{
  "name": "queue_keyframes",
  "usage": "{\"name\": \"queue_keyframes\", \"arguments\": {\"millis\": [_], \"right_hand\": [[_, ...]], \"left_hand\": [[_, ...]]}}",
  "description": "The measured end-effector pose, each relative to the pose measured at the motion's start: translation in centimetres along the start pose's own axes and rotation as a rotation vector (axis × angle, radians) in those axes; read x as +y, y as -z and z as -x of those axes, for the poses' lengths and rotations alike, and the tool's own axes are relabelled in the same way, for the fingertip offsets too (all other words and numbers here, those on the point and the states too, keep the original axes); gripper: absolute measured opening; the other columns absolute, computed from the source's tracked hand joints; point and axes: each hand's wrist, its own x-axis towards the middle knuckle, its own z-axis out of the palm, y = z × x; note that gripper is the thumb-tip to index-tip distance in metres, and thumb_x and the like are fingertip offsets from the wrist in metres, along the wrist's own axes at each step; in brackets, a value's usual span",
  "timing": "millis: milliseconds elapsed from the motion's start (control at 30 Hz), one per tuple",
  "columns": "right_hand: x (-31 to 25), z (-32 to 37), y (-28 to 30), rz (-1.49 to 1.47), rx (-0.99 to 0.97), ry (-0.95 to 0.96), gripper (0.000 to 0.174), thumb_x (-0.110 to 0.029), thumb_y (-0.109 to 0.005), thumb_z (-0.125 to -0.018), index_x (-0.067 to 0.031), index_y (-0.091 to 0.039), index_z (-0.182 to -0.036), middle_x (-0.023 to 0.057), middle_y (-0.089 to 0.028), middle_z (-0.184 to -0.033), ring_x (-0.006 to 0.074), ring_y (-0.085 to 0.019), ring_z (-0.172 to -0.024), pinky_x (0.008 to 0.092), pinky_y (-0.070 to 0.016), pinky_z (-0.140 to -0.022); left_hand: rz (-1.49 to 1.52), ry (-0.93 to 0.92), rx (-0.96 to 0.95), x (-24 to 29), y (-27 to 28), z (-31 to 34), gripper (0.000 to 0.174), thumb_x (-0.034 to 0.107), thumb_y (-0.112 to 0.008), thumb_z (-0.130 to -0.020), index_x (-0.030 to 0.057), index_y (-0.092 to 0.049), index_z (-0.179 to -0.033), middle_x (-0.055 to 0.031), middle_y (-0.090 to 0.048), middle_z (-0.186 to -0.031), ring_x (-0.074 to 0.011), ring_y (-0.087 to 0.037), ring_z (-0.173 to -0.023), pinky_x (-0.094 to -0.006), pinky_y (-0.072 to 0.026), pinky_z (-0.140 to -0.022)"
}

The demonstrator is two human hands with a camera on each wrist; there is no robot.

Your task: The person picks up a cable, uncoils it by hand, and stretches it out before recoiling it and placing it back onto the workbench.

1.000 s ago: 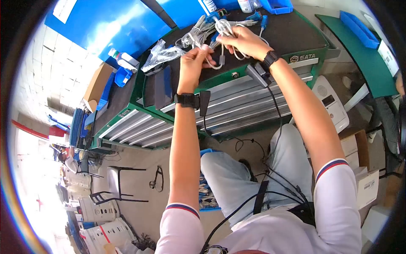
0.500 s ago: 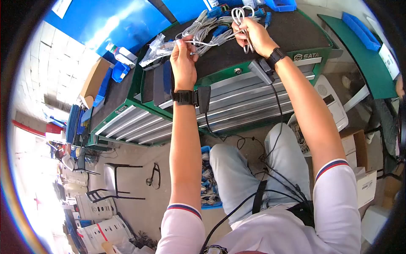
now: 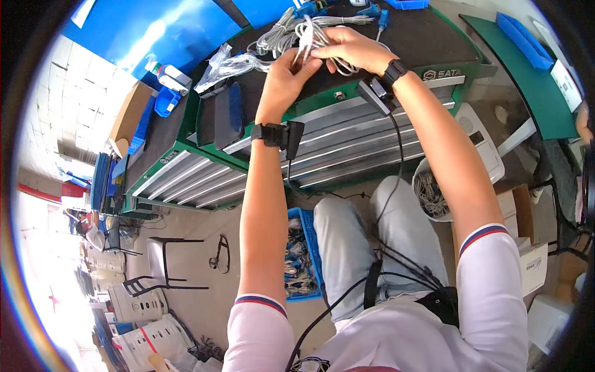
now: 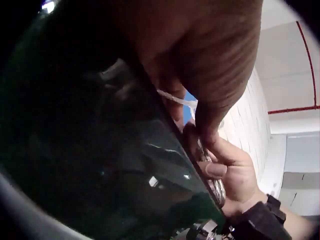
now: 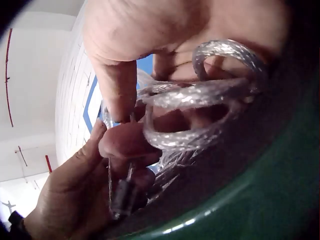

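Note:
A looped, silver-grey braided cable [image 3: 307, 36] is between my two hands over the front of the dark cabinet top. My right hand [image 3: 361, 51] grips the coil, its loops running across the palm and fingers in the right wrist view. My left hand [image 3: 280, 90] meets it from the left, with thumb and fingers pinching the cable close to the right fingertips. Below those fingers hangs a small dark cylindrical piece [image 5: 124, 196] on the cable. More bundled grey cables [image 3: 273, 41] lie just behind, along with a blue connector [image 3: 383, 21].
A clear plastic bag [image 3: 218, 67] and a dark blue flat case [image 3: 229, 115] lie left of the hands. The green SATA tool cabinet [image 3: 339, 96] stands in front of my knees. On the floor are a blue crate [image 3: 317, 273] and a white bucket [image 3: 427, 214], both holding cables.
My hands were together, then parted with the right hand lifting the coil rightward. Now the right hand has come back left with the coil, and the left hand meets it.

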Motion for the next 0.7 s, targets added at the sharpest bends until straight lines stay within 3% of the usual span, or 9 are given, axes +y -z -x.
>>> {"name": "queue_keyframes", "arguments": {"millis": [67,133,200,333,433,467,567,667,700], "right_hand": [[-0.2,0.3,0.1,-0.094,0.139,0.024,0.022,-0.02,-0.059,-0.093,-0.006,-0.064,-0.109,0.0015,-0.068,-0.087,0.0052,-0.058,-0.064,0.0195,-0.042,-0.056],[0.1,-0.1,0.3,-0.115,0.194,0.04,0.022,-0.018,-0.058,-0.092,-0.0058,-0.063,-0.11,0.0026,-0.068,-0.087,0.006,-0.058,-0.064,0.0203,-0.0434,-0.057],[0.5,-0.2,1.0,-0.028,0.163,-0.059,0.024,-0.017,-0.058,-0.091,-0.0047,-0.061,-0.112,0.0056,-0.07,-0.093,0.0077,-0.061,-0.068,0.0208,-0.0463,-0.06],[1.3,-0.4,0.7,-0.203,0.108,0.068,0.026,-0.017,-0.062,-0.094,-0.002,-0.061,-0.115,0.0073,-0.07,-0.099,0.0119,-0.067,-0.081,0.0238,-0.0514,-0.067],[0.8,-0.2,0.4,-0.145,0.107,0.069,0.031,-0.021,-0.068,-0.092,-0.0019,-0.064,-0.116,0.0048,-0.07,-0.097,0.0103,-0.066,-0.081,0.0245,-0.0524,-0.071],[0.6,-0.1,0.1,-0.078,0.114,0.069,0.032,-0.022,-0.07,-0.091,-0.002,-0.065,-0.115,0.0038,-0.069,-0.095,0.0091,-0.065,-0.081,0.0242,-0.0523,-0.072],[1.2,-0.7,0.0,-0.032,0.118,0.071,0.032,-0.026,-0.073,-0.089,-0.0014,-0.069,-0.109,-0.0001,-0.067,-0.086,0.0051,-0.059,-0.073,0.0232,-0.0482,-0.067],[1.2,-0.5,0.0,0.079,0.093,0.028,0.035,-0.029,-0.073,-0.089,-0.0008,-0.069,-0.109,-0.0023,-0.065,-0.082,0.0043,-0.054,-0.067,0.0229,-0.0443,-0.062],[1.2,-0.4,-0.1,0.035,0.098,0.042,0.034,-0.029,-0.073,-0.09,-0.001,-0.069,-0.108,-0.0021,-0.065,-0.082,0.0043,-0.054,-0.067,0.0224,-0.044,-0.063]], "left_hand": [[-0.012,0.224,0.092,0.4,0.9,-0.2,0.029,0.026,-0.065,-0.095,-0.0023,-0.065,-0.102,0.0005,-0.059,-0.074,-0.0069,-0.047,-0.063,-0.0225,-0.0361,-0.057],[0.364,0.26,0.152,0.0,2.3,0.0,0.032,0.029,-0.055,-0.101,-0.0002,-0.062,-0.09,0.0039,-0.044,-0.064,-0.0082,-0.041,-0.057,-0.0253,-0.0336,-0.054],[0.609,0.21,0.152,-0.4,3.1,0.3,0.036,0.03,-0.047,-0.104,-0.0003,-0.062,-0.093,0.0036,-0.042,-0.064,-0.0101,-0.045,-0.058,-0.0259,-0.0352,-0.055],[0.557,0.217,0.192,0.3,2.3,0.1,0.038,0.029,-0.043,-0.106,-0.0014,-0.064,-0.098,0.0017,-0.05,-0.067,-0.0127,-0.054,-0.062,-0.0267,-0.0417,-0.059],[0.434,0.233,0.167,0.4,1.5,0.1,0.04,0.03,-0.042,-0.106,-0.0024,-0.065,-0.111,-0.0043,-0.065,-0.081,-0.0157,-0.065,-0.077,-0.027,-0.0506,-0.072],[0.435,0.242,0.166,0.4,1.1,0.3,0.04,0.03,-0.042,-0.106,-0.0024,-0.065,-0.111,-0.0043,-0.065,-0.081,-0.0157,-0.065,-0.077,-0.027,-0.0506,-0.072],[0.029,0.145,-0.061,0.4,0.4,0.0,0.038,0.029,-0.047,-0.104,-0.0029,-0.065,-0.113,-0.0036,-0.068,-0.086,-0.0106,-0.062,-0.075,-0.025,-0.0478,-0.07],[-0.05,0.163,-0.114,1.8,1.0,-0.1,0.036,0.028,-0.048,-0.104,-0.0018,-0.065,-0.114,-0.0027,-0.068,-0.087,-0.0087,-0.055,-0.07,-0.0248,-0.0454,-0.068],[0.076,0.171,-0.094,1.5,0.8,-0.1,0.034,0.027,-0.049,-0.103,-0.001,-0.066,-0.114,-0.0013,-0.067,-0.084,-0.0077,-0.049,-0.065,-0.0234,-0.042,-0.063]]}}
